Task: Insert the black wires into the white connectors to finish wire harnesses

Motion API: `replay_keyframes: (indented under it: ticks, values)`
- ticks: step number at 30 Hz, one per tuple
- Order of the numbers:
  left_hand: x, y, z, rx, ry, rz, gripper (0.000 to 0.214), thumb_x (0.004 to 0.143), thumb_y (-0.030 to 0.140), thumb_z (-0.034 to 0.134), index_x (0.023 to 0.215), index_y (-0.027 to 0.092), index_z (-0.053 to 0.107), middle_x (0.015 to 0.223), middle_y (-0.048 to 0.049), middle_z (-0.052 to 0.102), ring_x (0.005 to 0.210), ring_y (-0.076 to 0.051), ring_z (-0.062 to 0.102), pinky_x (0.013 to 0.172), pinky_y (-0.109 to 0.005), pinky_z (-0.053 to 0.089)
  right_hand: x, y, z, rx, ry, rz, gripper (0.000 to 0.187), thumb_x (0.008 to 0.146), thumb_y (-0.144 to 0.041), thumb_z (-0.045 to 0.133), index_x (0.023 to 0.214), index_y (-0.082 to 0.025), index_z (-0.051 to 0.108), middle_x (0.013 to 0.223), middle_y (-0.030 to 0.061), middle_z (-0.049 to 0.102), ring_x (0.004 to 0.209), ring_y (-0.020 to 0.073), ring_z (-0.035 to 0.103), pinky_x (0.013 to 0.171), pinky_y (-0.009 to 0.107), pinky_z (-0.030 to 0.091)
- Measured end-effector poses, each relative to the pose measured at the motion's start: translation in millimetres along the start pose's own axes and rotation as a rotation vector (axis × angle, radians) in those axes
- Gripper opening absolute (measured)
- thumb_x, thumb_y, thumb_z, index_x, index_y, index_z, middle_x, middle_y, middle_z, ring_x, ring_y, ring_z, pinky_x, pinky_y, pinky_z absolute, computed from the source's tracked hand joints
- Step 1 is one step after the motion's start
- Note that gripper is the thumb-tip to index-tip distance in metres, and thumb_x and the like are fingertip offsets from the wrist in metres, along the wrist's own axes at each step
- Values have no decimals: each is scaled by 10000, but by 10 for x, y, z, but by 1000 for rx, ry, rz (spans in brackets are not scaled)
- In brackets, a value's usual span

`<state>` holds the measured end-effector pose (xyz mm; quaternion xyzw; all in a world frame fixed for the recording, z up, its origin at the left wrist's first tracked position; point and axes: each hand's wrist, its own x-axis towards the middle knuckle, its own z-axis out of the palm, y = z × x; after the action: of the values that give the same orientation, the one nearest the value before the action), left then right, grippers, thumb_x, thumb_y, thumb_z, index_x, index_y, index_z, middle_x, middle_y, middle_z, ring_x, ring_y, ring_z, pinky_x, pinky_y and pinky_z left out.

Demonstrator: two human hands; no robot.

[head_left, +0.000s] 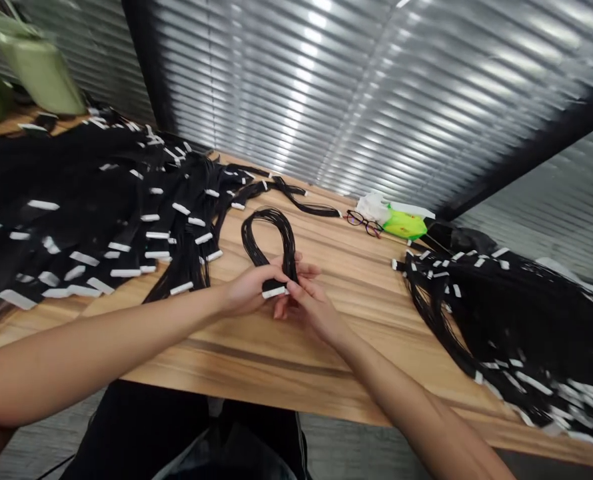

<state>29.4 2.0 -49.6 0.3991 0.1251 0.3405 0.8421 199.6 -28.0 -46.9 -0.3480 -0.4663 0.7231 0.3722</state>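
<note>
Between my two hands, above the wooden table (pixel 356 373), is a bundle of thin black cables (pixel 284 230) bent into an upright loop. A white connector (pixel 275 292) at its lower end faces me. My left hand (pixel 251 285) pinches the bundle from the left, its thumb by the connector. My right hand (pixel 311 293) grips it from the right, with the thumb at the connector's right corner and some fingers stretched out behind. Part of the bundle's lower end is hidden by my fingers.
A large pile of black cables with white connectors (pixel 101 200) covers the left side. Another cable pile (pixel 521 313) lies at the right. Eyeglasses (pixel 365 223) and a green-yellow packet (pixel 405 223) rest near the back edge. A corrugated metal wall (pixel 296 87) stands behind.
</note>
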Motion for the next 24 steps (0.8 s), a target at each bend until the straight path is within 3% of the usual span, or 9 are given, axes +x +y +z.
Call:
replay_keyframes:
  ticks: [3, 6, 12, 16, 20, 22, 24]
  values:
    - [-1, 17, 26, 16, 46, -12, 292, 949, 269, 651, 1201, 205, 518, 1255, -80, 714, 614, -124, 690, 463, -208, 565, -14, -23, 2, -54, -40, -57, 494, 797, -690, 785, 831, -209, 682, 644, -8, 735, 625, 146, 658, 659, 289, 524]
    - [5, 23, 70, 44, 88, -30, 294, 931, 263, 675, 1160, 199, 500, 1262, -100, 724, 568, -109, 676, 443, -180, 547, -40, -17, 27, -58, -5, -60, 483, 785, -671, 807, 801, -200, 703, 671, -1, 738, 625, 132, 641, 660, 280, 523]
    - [34, 32, 122, 52, 119, -62, 248, 929, 260, 612, 1119, 193, 467, 878, -22, 737, 525, -132, 675, 526, -206, 605, -91, 49, 110, 164, 182, 45, 458, 666, -585, 929, 718, -195, 695, 575, -39, 661, 517, 78, 513, 551, 226, 454]
    - [24, 22, 162, 59, 118, -59, 251, 930, 314, 588, 1114, 233, 437, 1168, -43, 725, 419, -76, 569, 381, -221, 544, -142, 114, 228, 268, 167, 91, 529, 684, -687, 866, 782, -201, 683, 670, -13, 699, 521, 94, 524, 523, 248, 471]
    - [14, 6, 183, 105, 109, -50, 358, 886, 315, 676, 1146, 246, 439, 1250, -69, 693, 653, -114, 684, 408, -139, 516, -194, 150, 286, 170, 110, 2, 557, 799, -739, 744, 719, -221, 558, 579, -35, 596, 530, 119, 542, 543, 268, 433]
    - [10, 8, 177, 125, 104, -61, 385, 875, 297, 704, 1143, 246, 433, 1239, -72, 691, 813, -150, 724, 484, -124, 549, -215, 147, 283, 111, 91, -63, 558, 856, -734, 685, 701, -231, 500, 558, -49, 535, 528, 114, 496, 554, 276, 399]
    - [4, 19, 171, 143, 92, -87, 397, 880, 299, 714, 1137, 246, 417, 1232, -73, 694, 845, -166, 728, 518, -139, 565, -228, 135, 275, 59, 82, -104, 559, 888, -739, 636, 699, -238, 475, 563, -53, 497, 534, 113, 450, 558, 287, 377]
